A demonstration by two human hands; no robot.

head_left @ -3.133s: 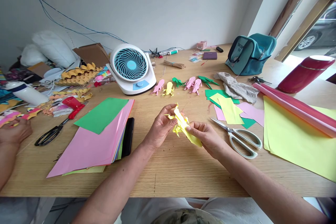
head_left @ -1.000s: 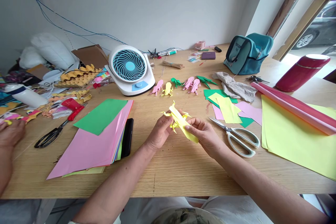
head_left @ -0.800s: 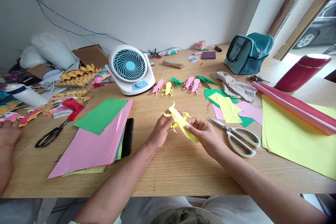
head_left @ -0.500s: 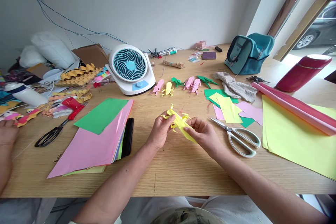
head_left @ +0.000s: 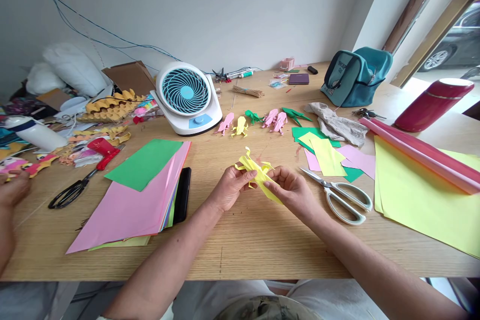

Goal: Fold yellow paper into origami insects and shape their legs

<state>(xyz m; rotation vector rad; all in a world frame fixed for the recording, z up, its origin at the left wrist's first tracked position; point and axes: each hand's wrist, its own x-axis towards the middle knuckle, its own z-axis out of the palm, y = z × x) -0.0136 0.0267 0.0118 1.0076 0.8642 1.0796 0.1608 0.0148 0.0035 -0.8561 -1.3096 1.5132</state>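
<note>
A folded yellow paper figure [head_left: 258,172] with thin bent limbs is held just above the table, between both hands. My left hand [head_left: 230,187] pinches its upper left part, thumb on top. My right hand [head_left: 290,190] grips the lower right end, with fingers curled behind the paper. Beyond the hands stand finished-looking paper frogs: a yellow frog [head_left: 240,127], a pink frog [head_left: 225,124], another pink pair and green ones. Right of my right hand lie grey-handled scissors [head_left: 339,197], blades slightly apart.
A paper stack [head_left: 127,210] and a black phone [head_left: 182,195] lie left; a fan [head_left: 187,100] stands behind. Paper scraps [head_left: 326,155], yellow sheets [head_left: 423,205], a pink roll [head_left: 420,155] and a red bottle [head_left: 435,105] are right. Another person's hand [head_left: 13,190] is at far left.
My left thumb has slid right and down along the yellow paper figure, nearer its middle. My right hand keeps its grip. The other person's hand at far left has shifted and turned.
</note>
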